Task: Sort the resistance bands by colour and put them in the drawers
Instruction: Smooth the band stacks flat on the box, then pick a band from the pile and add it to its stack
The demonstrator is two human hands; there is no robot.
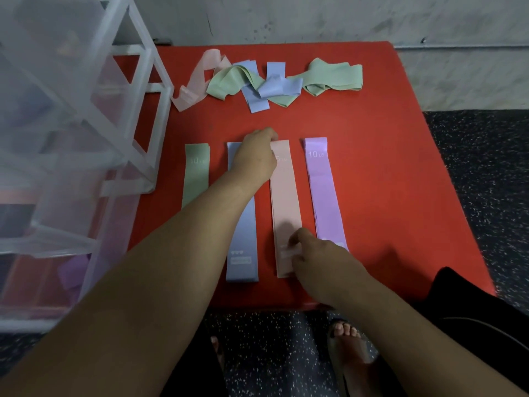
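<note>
Red bench (pixel 372 133), drawers (pixel 71 138) at left edge. Unsorted pile (pixel 266 81) along far edge. Four flat stacks mid-bench: green, blue, pink (pixel 284 202), purple. Left hand (pixel 256 156) pinches pink far end, right hand (pixel 317 253) pinches near end. Best pull taut, align edges squarely.
</note>
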